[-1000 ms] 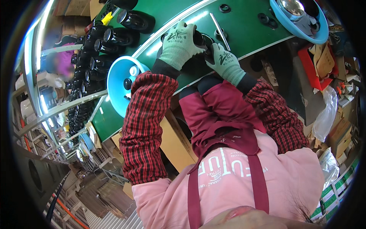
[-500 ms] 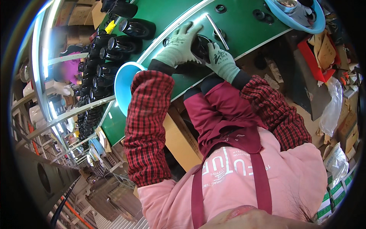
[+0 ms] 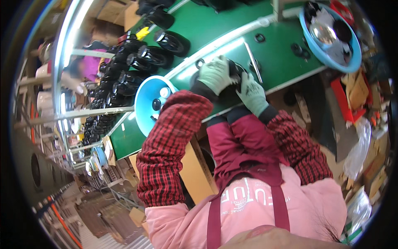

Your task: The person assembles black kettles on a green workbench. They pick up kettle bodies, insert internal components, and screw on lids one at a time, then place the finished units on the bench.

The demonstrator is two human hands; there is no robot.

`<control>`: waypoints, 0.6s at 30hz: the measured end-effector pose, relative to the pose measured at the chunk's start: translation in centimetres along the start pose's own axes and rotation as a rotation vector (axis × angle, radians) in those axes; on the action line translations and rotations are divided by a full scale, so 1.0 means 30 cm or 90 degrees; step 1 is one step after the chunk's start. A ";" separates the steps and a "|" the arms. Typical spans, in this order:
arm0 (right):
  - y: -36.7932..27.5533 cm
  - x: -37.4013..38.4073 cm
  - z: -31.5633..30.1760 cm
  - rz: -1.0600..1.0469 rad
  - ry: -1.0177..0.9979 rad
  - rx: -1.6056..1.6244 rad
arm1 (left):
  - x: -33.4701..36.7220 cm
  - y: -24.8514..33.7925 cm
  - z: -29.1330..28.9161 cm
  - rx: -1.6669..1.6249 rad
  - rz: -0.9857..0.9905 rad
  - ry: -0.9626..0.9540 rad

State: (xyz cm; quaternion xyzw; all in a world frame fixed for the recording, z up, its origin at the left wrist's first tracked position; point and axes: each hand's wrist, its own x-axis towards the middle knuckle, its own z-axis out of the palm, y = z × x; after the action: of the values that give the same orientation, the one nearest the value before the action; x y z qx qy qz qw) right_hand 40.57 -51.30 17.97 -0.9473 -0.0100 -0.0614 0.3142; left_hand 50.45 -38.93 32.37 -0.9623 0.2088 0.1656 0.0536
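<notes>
My left hand (image 3: 216, 75), in a pale green work glove, lies over the left side of a glossy black rounded part (image 3: 233, 71) near the front edge of the bench. My gloved right hand (image 3: 252, 93) grips it from the right. Both hands cover much of the part, so its full shape is hidden. Just beyond my right hand a silver metal rod (image 3: 253, 63) slants across the green bench top. A small black ring (image 3: 200, 63) lies beside my left hand, and another black ring (image 3: 259, 37) is farther back.
At my left is a light blue basin (image 3: 140, 106) with a few small black and white pieces. Another blue basin (image 3: 355, 62) at the far right holds assorted parts. Glossy black housings (image 3: 155, 56) stand in rows at the left. A red box (image 3: 340, 99) sits below the bench.
My view has shifted, so the bench and basins appear farther right and the left basin's contents show. Both hands stay at the black part, with the left hand's fingers drawn closer together.
</notes>
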 end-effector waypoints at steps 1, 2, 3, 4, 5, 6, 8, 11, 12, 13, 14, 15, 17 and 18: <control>0.009 0.007 -0.008 0.014 -0.015 0.007 | 0.007 -0.006 0.003 0.004 0.085 0.038; 0.023 0.004 -0.010 0.033 -0.033 0.013 | 0.022 -0.034 -0.038 -0.030 0.191 0.000; 0.022 0.002 -0.008 0.017 -0.055 0.006 | 0.033 -0.088 -0.005 0.026 0.300 0.039; 0.021 0.010 -0.012 0.003 -0.074 -0.003 | 0.050 -0.129 0.040 0.088 0.411 0.077; 0.032 0.025 -0.024 0.053 -0.110 0.007 | 0.055 -0.119 0.053 0.133 0.454 0.116; 0.020 0.027 -0.056 0.103 -0.161 0.000 | 0.038 -0.096 0.061 0.174 0.494 0.148; 0.012 0.038 -0.041 0.113 -0.098 -0.010 | 0.038 -0.094 0.040 0.144 0.402 0.132; 0.005 0.028 -0.029 0.117 -0.119 -0.029 | -0.003 -0.008 -0.045 0.017 0.170 0.032; -0.014 0.015 -0.010 0.101 -0.108 -0.045 | 0.021 -0.020 -0.030 0.050 0.172 -0.051; -0.017 0.009 -0.011 0.099 -0.115 -0.035 | 0.026 -0.023 -0.027 0.059 0.208 -0.051; -0.015 0.000 -0.012 0.097 -0.123 -0.025 | 0.026 -0.029 -0.022 0.068 0.243 -0.051; 0.002 -0.011 -0.010 0.092 -0.112 -0.020 | 0.036 -0.021 -0.016 0.105 0.317 -0.018; 0.036 -0.013 -0.054 0.037 -0.151 -0.024 | 0.029 -0.025 0.026 0.130 0.388 0.049; 0.094 -0.013 -0.078 -0.021 -0.145 -0.026 | 0.025 -0.009 0.019 0.133 0.436 0.053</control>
State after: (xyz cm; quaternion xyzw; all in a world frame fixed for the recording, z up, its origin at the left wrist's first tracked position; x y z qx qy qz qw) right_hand 40.09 -54.95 18.10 -0.9541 -0.0599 0.0413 0.2907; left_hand 51.05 -38.88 31.58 -0.8316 0.5373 0.1123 0.0849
